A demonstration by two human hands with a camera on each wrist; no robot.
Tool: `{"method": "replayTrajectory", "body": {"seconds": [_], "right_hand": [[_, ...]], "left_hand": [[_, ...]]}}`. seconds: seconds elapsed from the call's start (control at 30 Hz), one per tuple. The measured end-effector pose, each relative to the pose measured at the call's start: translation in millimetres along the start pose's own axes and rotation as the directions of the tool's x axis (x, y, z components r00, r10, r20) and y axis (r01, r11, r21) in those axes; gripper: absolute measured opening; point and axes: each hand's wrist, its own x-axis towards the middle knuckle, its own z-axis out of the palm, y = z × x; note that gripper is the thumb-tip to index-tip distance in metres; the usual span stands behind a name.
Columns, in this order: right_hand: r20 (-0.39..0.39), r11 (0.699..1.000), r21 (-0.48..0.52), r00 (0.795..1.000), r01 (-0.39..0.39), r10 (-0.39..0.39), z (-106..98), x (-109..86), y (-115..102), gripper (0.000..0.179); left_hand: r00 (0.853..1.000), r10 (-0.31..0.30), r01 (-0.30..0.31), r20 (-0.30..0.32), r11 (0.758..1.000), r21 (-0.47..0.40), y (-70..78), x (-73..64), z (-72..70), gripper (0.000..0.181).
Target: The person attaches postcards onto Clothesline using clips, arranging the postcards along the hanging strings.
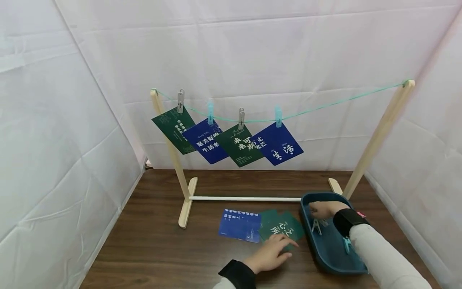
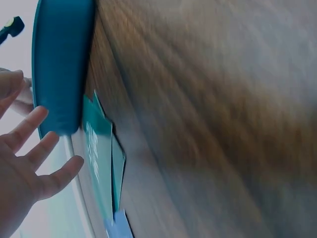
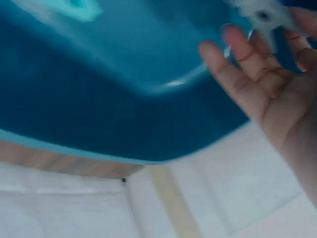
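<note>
My right hand reaches into the blue tray. Its thumb and fingers pinch a grey clothespin, seen at the top of the right wrist view. A light blue clothespin lies farther down the tray, partly behind the sleeve. My left hand is held with fingers spread, at the near edge of the green cards. Beside these cards lie blue cards with white writing. In the left wrist view, the left fingers hold nothing.
Behind the cards stands a wooden rack with a left post, a right post and a white bar. Along its green string, clothespins hold several blue and green cards. White cloth surrounds the brown table.
</note>
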Motion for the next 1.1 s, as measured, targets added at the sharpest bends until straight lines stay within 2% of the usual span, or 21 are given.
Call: {"method": "replayTrajectory", "body": {"seconds": [0.13,0.27,0.37,0.57,0.7,0.77,0.83,0.9,1.03,1.1], "right_hand": [[-0.096,0.979,0.157,0.989,0.127,-0.112,-10.5,8.8,-8.8,0.024],[-0.229,0.96,0.164,0.955,0.228,-0.188,-21.4,4.5,-30.0,0.031],[-0.304,0.943,0.143,0.92,0.3,-0.246,-25.7,-5.2,-54.3,0.029],[-0.423,0.879,0.076,0.814,0.47,-0.399,-28.3,-33.2,-106.8,0.02],[-0.475,0.8,0.006,0.706,0.6,-0.525,-26.4,-53.3,-139.3,0.02],[-0.486,0.748,-0.047,0.64,0.661,-0.596,-23.8,-62.5,-153.9,0.02],[-0.474,0.702,-0.093,0.588,0.706,-0.655,-21.2,-72.4,-167.6,0.021],[-0.455,0.679,-0.121,0.567,0.724,-0.686,-18.1,-83.1,-179.8,0.019],[-0.414,0.642,-0.157,0.54,0.75,-0.732,-12.2,-102.2,-197.4,0.018],[-0.406,0.621,-0.183,0.517,0.762,-0.754,-9.6,-108.9,-202.3,0.018]], "left_hand": [[0.995,-0.077,0.084,-0.056,0.989,0.124,-11.9,-1.6,-17.8,0.027],[0.972,-0.196,0.215,-0.126,0.963,0.162,-30.5,-1.5,-41.3,0.025],[0.956,-0.268,0.284,-0.122,0.949,0.139,-47.6,-1.9,-59.5,0.028],[0.923,-0.385,0.383,-0.014,0.916,0.119,-76.3,-1.8,-90.5,0.046],[0.888,-0.456,0.446,0.06,0.886,0.13,-88.7,-4.0,-96.5,0.06],[0.864,-0.495,0.481,0.09,0.865,0.143,-94.0,-6.3,-94.1,0.068],[0.842,-0.53,0.512,0.101,0.844,0.157,-98.1,-8.7,-90.1,0.075],[0.825,-0.558,0.54,0.092,0.825,0.166,-100.5,-11.1,-86.4,0.081],[0.808,-0.589,0.576,0.011,0.793,0.198,-102.9,-13.7,-81.5,0.087],[0.785,-0.619,0.608,-0.024,0.763,0.217,-104.6,-14.1,-80.0,0.087]]}}
